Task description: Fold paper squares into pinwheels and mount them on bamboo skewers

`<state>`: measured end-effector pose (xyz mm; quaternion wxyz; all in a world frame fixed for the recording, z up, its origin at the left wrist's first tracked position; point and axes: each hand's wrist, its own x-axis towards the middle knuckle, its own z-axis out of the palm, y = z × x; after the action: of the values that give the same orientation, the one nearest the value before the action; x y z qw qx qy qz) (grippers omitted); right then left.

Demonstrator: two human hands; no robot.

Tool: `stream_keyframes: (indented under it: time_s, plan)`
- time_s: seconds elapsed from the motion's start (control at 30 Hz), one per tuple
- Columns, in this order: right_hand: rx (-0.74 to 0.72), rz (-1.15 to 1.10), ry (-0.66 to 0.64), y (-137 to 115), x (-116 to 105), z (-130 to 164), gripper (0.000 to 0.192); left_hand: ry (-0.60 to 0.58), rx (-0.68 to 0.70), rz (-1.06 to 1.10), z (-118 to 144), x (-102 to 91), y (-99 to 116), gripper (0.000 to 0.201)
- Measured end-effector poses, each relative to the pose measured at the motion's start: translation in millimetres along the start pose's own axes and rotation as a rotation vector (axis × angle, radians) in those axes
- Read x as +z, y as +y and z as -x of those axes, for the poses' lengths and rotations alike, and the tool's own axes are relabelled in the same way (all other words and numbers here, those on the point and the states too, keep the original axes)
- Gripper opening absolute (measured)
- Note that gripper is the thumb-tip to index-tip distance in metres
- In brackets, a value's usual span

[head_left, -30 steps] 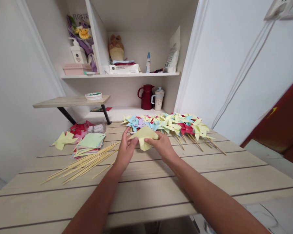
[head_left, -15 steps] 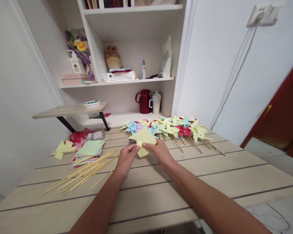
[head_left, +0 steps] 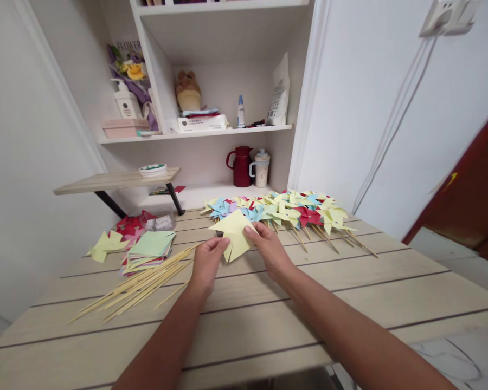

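A pale yellow paper square (head_left: 236, 236) with slits cut in from its corners is held up over the table. My left hand (head_left: 209, 259) pinches its left lower part between thumb and fingers. At its right side, my right hand (head_left: 268, 246) grips the paper, the thumb lying on the front face and the fingers behind. Beyond the paper lie several finished paper pinwheels (head_left: 309, 215) in yellow, blue, red and purple on thin sticks. To the left of my left hand is a spread of loose wooden sticks (head_left: 140, 287).
A stack of coloured paper squares (head_left: 152, 248) sits at the left, near a folded yellow paper piece (head_left: 106, 245) and a clear plastic box (head_left: 159, 222). A small raised wooden stand (head_left: 117, 180) bears a white round container (head_left: 153, 170). Behind stand a red jug (head_left: 241, 167) and a speckled cup (head_left: 261, 169).
The yellow paper has opened out flatter, its slits now showing, and my hands sit slightly farther apart on it. The camera view has shifted slightly.
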<state>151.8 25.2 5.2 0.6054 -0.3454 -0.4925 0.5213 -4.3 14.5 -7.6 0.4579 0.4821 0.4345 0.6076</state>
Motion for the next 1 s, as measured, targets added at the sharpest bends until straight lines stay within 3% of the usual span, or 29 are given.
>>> stream_keyframes:
  time_s: [0.17,0.37,0.6,0.73,1.0]
  plan:
    - [0.030,0.041,-0.047,-1.8,-0.3,0.9,0.037,-0.021,-0.003,-0.051,1.5,1.5,2.0,0.028]
    - [0.050,0.104,0.007,-0.1,-1.9,0.7,0.030,-0.010,0.025,-0.132,1.8,2.8,1.6,0.024]
    - [0.151,-0.047,0.004,4.0,5.3,3.9,0.035,0.010,-0.043,-0.008,0.1,5.4,-1.0,0.035]
    - [0.170,-0.114,0.016,9.7,7.2,5.3,0.039,-0.017,-0.058,0.013,0.0,3.7,-3.3,0.032]
    - [0.168,-0.048,0.032,11.3,9.2,6.4,0.039,0.000,-0.095,0.068,1.9,3.2,-6.1,0.032]
